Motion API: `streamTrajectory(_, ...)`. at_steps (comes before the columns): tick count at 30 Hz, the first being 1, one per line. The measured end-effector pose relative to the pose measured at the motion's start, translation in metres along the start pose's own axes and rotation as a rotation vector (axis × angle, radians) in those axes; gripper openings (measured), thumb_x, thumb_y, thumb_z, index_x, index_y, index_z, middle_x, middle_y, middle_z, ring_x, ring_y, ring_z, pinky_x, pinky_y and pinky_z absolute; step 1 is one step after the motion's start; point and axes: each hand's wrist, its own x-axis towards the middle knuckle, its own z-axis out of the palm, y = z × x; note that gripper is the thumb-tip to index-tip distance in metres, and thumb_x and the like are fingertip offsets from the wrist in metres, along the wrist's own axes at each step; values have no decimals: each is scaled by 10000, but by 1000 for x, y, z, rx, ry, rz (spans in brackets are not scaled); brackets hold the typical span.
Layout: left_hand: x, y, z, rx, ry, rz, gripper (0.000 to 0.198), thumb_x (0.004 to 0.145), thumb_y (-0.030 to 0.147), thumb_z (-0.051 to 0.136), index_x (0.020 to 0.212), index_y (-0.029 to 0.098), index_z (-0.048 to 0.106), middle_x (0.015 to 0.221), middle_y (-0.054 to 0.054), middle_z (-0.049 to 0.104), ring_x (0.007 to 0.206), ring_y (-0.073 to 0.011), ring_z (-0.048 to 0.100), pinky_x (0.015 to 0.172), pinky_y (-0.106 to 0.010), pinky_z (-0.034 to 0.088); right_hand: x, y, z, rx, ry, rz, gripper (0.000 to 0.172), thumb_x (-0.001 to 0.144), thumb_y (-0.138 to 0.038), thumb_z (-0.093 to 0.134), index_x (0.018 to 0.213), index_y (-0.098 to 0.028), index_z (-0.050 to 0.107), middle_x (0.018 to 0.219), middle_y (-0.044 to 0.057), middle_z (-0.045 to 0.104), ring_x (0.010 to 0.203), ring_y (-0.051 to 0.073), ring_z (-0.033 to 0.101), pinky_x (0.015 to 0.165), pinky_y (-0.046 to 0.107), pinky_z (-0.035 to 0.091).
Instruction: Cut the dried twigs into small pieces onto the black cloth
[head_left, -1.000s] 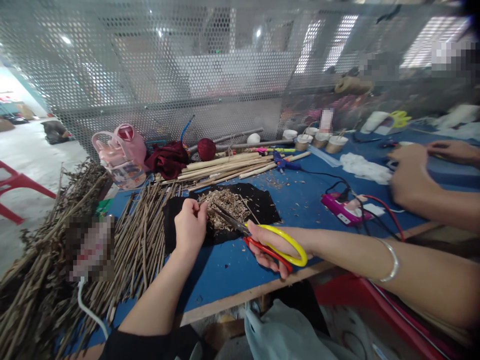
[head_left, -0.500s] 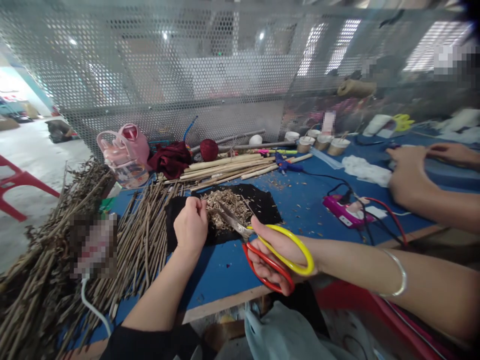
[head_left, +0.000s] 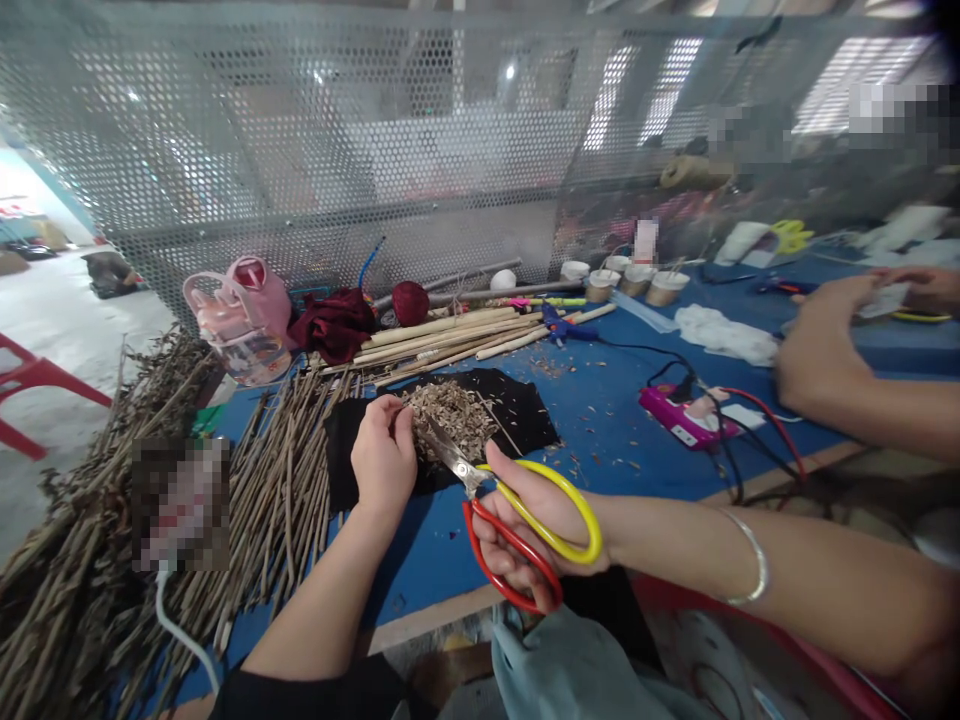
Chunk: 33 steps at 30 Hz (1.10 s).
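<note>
My left hand (head_left: 384, 455) is closed in a pinch at the left edge of a heap of small tan plant chips (head_left: 457, 415). What its fingertips hold is hidden or too small to make out. My right hand (head_left: 525, 505) is wrapped around a pair of scissors (head_left: 464, 470) with one yellow and one red handle loop. The scissor blades point up and left over the heap, their tips close to my left fingers. Under the chips lies a black cloth (head_left: 534, 420). Dry brown stems (head_left: 289, 490) are spread just left of my left hand.
Behind the cloth lie pale sticks (head_left: 442, 335) and a blue glue gun (head_left: 562, 327). A purple power strip (head_left: 679, 417) with cords sits to the right. A pink-topped bottle (head_left: 247, 340) stands back left. Another person's arm (head_left: 825, 365) reaches in at right.
My right hand has moved slightly left and down with the scissors, bringing them nearer my left hand. My left hand's grip has shifted a little. The view has also shifted slightly.
</note>
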Motion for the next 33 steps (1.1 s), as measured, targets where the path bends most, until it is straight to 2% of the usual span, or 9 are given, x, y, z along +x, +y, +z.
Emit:
streamTrajectory(6,-1,0,0,-2,-24,10,180,845,324,447,977,206,483,883,-49,626,822,-168,594,732,-262,425,7,-1,-7,64,-58,-23,768,607,-864,98,639,-171,427,478,3,479,367,85,434,362,176,343)
streamTrajectory(13,-1,1,0,43,-39,14,162,842,324,454,951,207,485,849,-40,627,767,-163,593,695,-255,421,9,-8,-5,-24,63,-26,670,699,-801,136,627,-184,386,386,-67,333,270,41,256,237,129,238)
streamTrajectory(17,1,0,-1,47,-45,-5,179,840,334,451,958,204,487,851,-45,634,777,-168,595,689,-253,415,12,-8,-9,-67,69,-25,610,757,-748,159,630,-193,377,363,-82,313,244,47,229,200,141,255)
streamTrajectory(20,5,-6,-2,83,-60,-53,177,838,351,445,910,210,523,793,-32,646,726,-170,595,652,-250,406,9,-6,-9,-89,169,-31,558,804,-693,173,638,-198,370,365,-93,297,247,47,197,199,140,239)
streamTrajectory(24,12,-15,-5,146,-218,-84,263,853,385,396,891,239,611,738,-36,668,709,-192,609,645,-264,408,-7,-7,-13,-294,313,-98,468,805,-635,302,626,-206,354,392,-98,280,282,53,199,252,159,216)
streamTrajectory(27,14,-17,-6,187,-280,-95,340,869,391,347,1076,251,577,730,-49,668,730,-211,619,652,-280,424,-21,-14,-25,-824,520,-247,459,720,-611,474,561,-199,349,412,-72,329,345,67,316,354,196,261)
streamTrajectory(29,13,-16,-5,239,-266,-82,351,858,361,372,1144,229,527,811,-71,663,784,-221,619,673,-292,436,-24,-20,-38,-1225,863,-407,435,639,-566,600,585,-190,387,505,-37,425,454,90,400,435,210,248)
streamTrajectory(31,12,-16,-4,312,-257,-67,353,827,297,420,1157,201,500,941,-103,637,861,-233,606,709,-308,444,-21,-24,-53,-1435,1150,-401,356,647,-492,623,654,-192,431,608,6,511,543,132,473,474,230,237)
streamTrajectory(33,10,-16,-3,388,-291,-80,366,800,236,435,1158,180,482,1029,-127,601,904,-244,594,737,-325,449,-15,-26,-66,-1507,1248,-341,254,692,-402,594,711,-192,453,672,35,557,593,156,517,491,237,243)
